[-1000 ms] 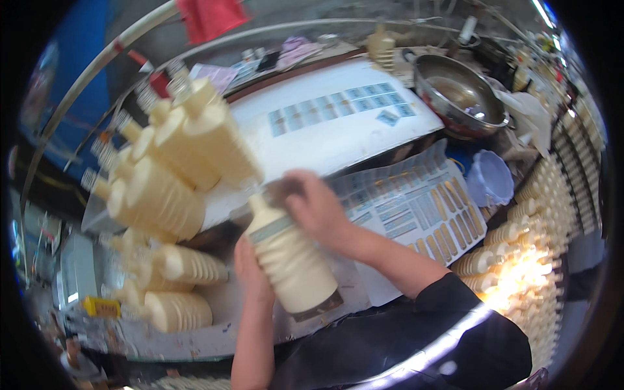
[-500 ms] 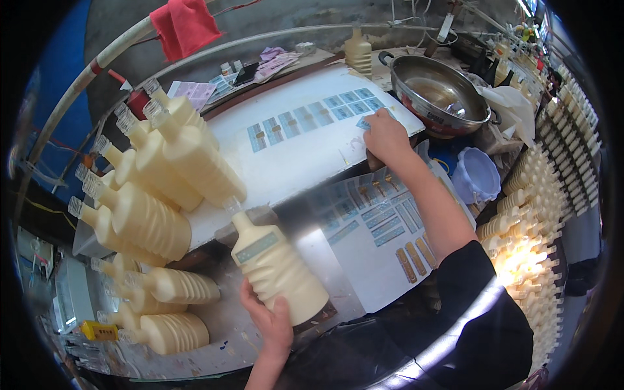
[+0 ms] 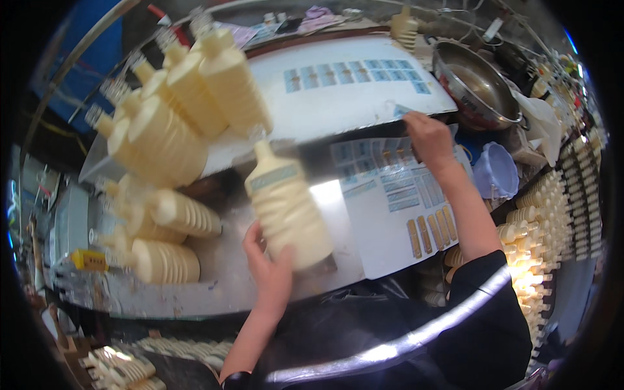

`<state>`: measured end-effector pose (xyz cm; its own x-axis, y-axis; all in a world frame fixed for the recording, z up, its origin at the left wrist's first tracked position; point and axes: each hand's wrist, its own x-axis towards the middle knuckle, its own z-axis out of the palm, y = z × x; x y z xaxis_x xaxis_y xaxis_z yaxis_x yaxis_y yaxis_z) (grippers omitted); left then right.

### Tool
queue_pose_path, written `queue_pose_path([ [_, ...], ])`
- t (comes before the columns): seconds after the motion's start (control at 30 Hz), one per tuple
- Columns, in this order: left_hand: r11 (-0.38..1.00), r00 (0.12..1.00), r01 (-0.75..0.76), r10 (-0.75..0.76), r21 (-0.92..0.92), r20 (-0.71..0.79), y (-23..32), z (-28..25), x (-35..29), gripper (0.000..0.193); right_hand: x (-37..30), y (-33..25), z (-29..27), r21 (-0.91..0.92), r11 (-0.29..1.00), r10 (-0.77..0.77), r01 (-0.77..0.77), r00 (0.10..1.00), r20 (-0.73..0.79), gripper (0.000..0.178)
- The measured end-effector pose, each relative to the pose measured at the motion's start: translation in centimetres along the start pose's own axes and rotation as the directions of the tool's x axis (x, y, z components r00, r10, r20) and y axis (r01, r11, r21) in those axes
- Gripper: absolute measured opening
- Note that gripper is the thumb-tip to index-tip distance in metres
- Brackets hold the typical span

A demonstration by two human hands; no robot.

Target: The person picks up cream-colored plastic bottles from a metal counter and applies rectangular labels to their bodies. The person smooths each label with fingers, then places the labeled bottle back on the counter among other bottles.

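Observation:
My left hand (image 3: 268, 265) is closed around the lower part of a cream-coloured bottle (image 3: 291, 214) with ribbed sides and a clear neck. The bottle leans slightly, and a blue-grey label strip (image 3: 273, 178) lies across its shoulder. At the near right edge of the white board (image 3: 325, 123), my right hand (image 3: 431, 138) pinches a small light-blue label (image 3: 399, 110). A dark brown edge shows under that palm; I cannot tell what it is. Farther back on the board lie rows of blue labels (image 3: 354, 73).
Several cream bottles (image 3: 237, 84) stand at the left, others (image 3: 166, 263) lower down. A white sheet (image 3: 383, 234) carries blue and gold label strips. At the right are a metal pan (image 3: 478, 84), a lavender bucket (image 3: 496, 170) and racks crowded with bottles (image 3: 530, 266).
My right hand has drawn the small blue label away from the rows toward the board's near edge. My left hand still grips the bottle. The whole view has shifted.

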<state>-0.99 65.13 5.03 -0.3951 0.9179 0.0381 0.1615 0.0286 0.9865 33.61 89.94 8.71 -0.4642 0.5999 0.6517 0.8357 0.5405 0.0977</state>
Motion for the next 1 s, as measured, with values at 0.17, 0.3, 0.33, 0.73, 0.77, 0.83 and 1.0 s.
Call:
queue_pose_path([
  [0.17,0.992,0.995,-0.065,0.073,0.107,-0.069,0.5,-0.5,-1.5,0.060,0.7,-6.5,-2.9,0.429,0.707,0.396,-0.562,0.818,0.418,0.011],
  [0.3,0.977,0.992,-0.107,0.118,0.187,-0.050,0.8,-1.1,-1.6,0.056,0.0,-17.5,-7.9,0.667,0.518,0.187,-0.536,0.831,0.523,0.013],
  [0.33,0.985,0.995,-0.088,0.095,0.149,-0.043,0.6,-1.2,-1.5,0.055,-1.1,-19.6,-7.9,0.754,0.609,0.061,-0.244,0.963,0.262,0.013],
  [0.73,0.993,0.994,-0.036,0.047,0.111,-0.095,0.7,0.1,-0.5,0.046,-4.2,-25.3,-9.1,0.402,0.850,-0.370,0.341,0.929,-0.006,0.023],
  [0.77,0.992,0.993,-0.054,0.065,0.116,-0.094,0.6,0.1,-0.5,0.046,-4.5,-25.1,-9.6,0.402,0.852,-0.379,0.336,0.925,0.031,0.023],
  [0.83,0.988,0.991,-0.087,0.099,0.125,-0.091,0.3,0.1,-0.9,0.046,-5.2,-24.6,-9.8,0.459,0.838,-0.358,0.294,0.932,0.056,0.023],
  [1.0,0.993,0.996,-0.026,0.016,-0.111,-0.093,-0.9,0.3,-1.1,0.050,-4.3,-23.3,-9.6,0.680,0.726,-0.061,-0.100,0.976,0.209,0.022],
])
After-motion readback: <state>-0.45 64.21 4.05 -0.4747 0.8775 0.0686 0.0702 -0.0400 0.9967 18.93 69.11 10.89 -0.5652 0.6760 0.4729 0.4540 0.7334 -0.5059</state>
